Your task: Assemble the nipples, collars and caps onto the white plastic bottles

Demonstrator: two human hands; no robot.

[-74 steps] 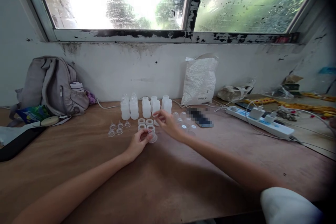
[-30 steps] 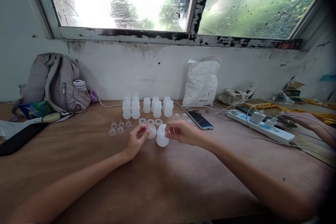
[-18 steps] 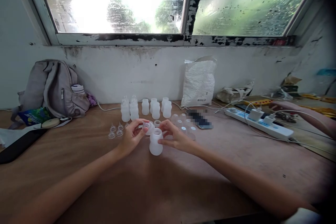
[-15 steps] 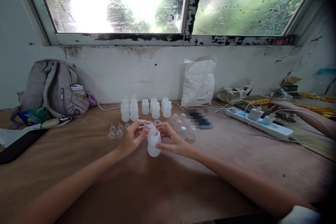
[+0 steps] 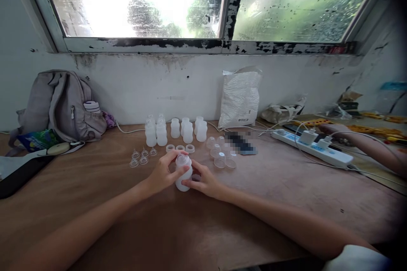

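A small white plastic bottle (image 5: 184, 175) stands on the wooden table (image 5: 190, 228) between my hands, with a clear nipple top on its neck. My left hand (image 5: 164, 172) curls round the top from the left. My right hand (image 5: 203, 181) grips the bottle's lower body from the right. Behind stand several more white bottles (image 5: 187, 131), two of them with tops (image 5: 155, 131). Three white rings (image 5: 180, 148) lie in a row, with loose clear nipples (image 5: 141, 156) to the left and clear domed caps (image 5: 219, 156) to the right.
A grey backpack (image 5: 60, 108) leans on the wall at left, a white sack (image 5: 240, 97) at the back. A phone (image 5: 241, 144) and a power strip (image 5: 313, 148) with cables lie to the right. Another person's hand (image 5: 337, 129) reaches in at far right.
My right hand took a bottle from the row and brought it to the middle. My left hand set the nipple top on its neck. Both hands now hold it lower, on the table.
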